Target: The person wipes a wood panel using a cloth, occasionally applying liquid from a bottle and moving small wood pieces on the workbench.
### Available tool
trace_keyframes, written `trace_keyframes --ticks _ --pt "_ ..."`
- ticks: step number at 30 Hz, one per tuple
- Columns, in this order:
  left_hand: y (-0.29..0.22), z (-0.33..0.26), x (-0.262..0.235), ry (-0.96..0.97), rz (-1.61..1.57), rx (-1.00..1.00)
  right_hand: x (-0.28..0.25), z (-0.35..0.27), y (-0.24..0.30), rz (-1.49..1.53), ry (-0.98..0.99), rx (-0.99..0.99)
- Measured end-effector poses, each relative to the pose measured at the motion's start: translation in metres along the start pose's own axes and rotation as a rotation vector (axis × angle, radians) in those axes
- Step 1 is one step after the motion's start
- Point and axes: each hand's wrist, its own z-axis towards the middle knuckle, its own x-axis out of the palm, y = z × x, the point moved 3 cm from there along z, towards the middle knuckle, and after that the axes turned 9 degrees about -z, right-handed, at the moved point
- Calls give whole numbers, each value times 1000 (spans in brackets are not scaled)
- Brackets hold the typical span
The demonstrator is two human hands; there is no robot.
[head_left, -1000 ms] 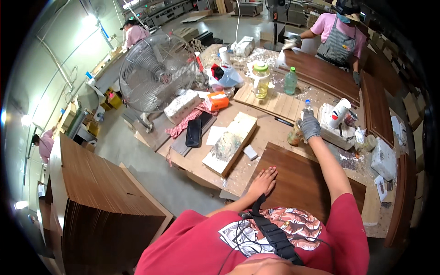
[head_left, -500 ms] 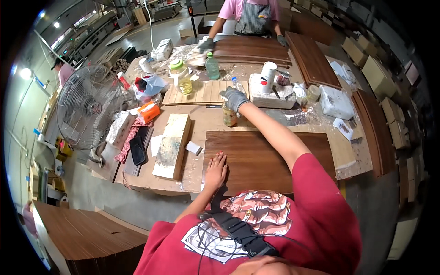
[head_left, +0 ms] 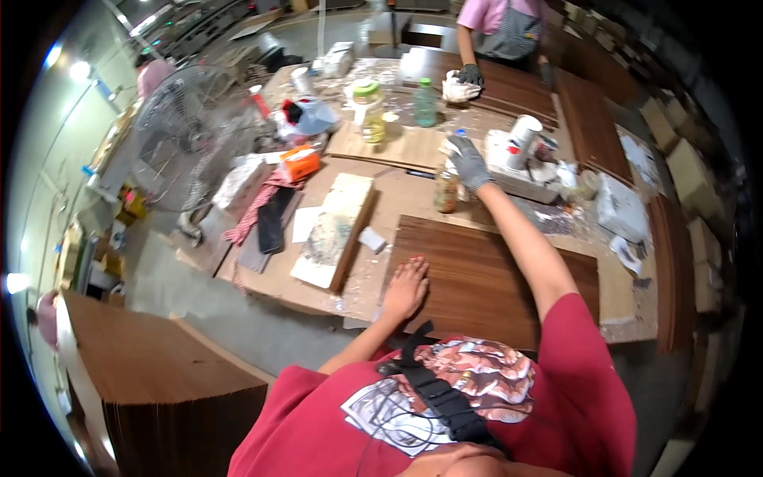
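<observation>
A dark brown wood-grain board (head_left: 493, 278) lies before me on the work table. My bare left hand (head_left: 407, 288) rests flat on its left end, fingers stretched out. Beyond the board's far edge, my right hand (head_left: 469, 161), in a grey glove, is at the top of a glass jar (head_left: 447, 193) with brownish contents. Its fingers are curled, and a small pale patch shows beside them; what they hold I cannot make out. Left of the board are a small whitish block (head_left: 371, 240) and a long pale wooden block (head_left: 338, 230) with a stained top.
Across the table, a co-worker's gloved hand (head_left: 470, 75) presses a white cloth (head_left: 459, 87) on brown panels (head_left: 509, 87). Nearby stand a green bottle (head_left: 425, 105), a lidded yellow-green jug (head_left: 369, 115) and a white canister (head_left: 523, 141). A phone (head_left: 271, 229) and fan (head_left: 191, 135) are left.
The view has turned, shifting the scene. The co-worker's hand and cloth have moved from left of the green bottle to its right. My right hand stays at the jar, my left on the board.
</observation>
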Motion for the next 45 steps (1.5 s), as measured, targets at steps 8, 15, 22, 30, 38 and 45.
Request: trace_keyframes --ticks 8,15,22,30,38,45 --pt "-7 10 7 -3 49 58 -31 33 15 -1190 -106 -39" --pt "3 -2 3 9 71 14 1 -8 43 -394 -139 -223" --pt "-11 9 7 28 45 41 18 10 -6 -448 290 -33" --pt "5 -5 5 -1 62 -4 -2 13 30 -522 444 101" --pt "-17 13 4 -22 63 106 -10 16 -46 -300 205 92" --pt "-5 -1 5 -57 42 56 -37 58 -21 -245 -63 -243"
